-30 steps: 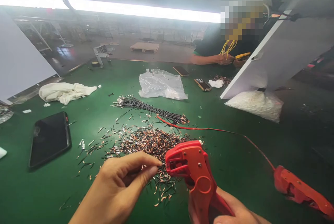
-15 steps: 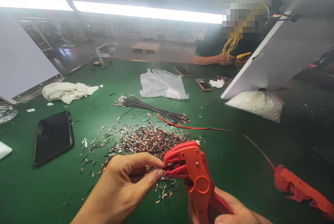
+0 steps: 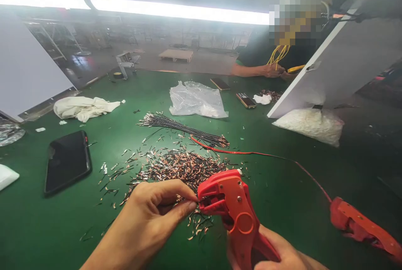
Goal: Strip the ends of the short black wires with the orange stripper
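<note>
text: none legible | labels, brands: none legible | numbers, signs: none legible

This was a workshop: a long white tube light (image 3: pixel 176 12) hung over a green workbench (image 3: pixel 40 232) strewn with short black-and-copper wire scraps (image 3: pixel 185 167), a red pistol-shaped stripping tool (image 3: pixel 244 211) was in hand, and a pale wooden pallet (image 3: pixel 176 55) lay beyond.

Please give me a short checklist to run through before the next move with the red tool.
1. Right hand gripping the red tool: ok.
2. Left hand fingertips clear of the tool's front: not ok, they are right at it.
3. Anything seated inside the tool's front: cannot tell, too small and dark.
4. Black wire bundle clear of both hands: ok, beyond the scrap pile.
5. Second red tool clear: ok, off to the right.
</note>
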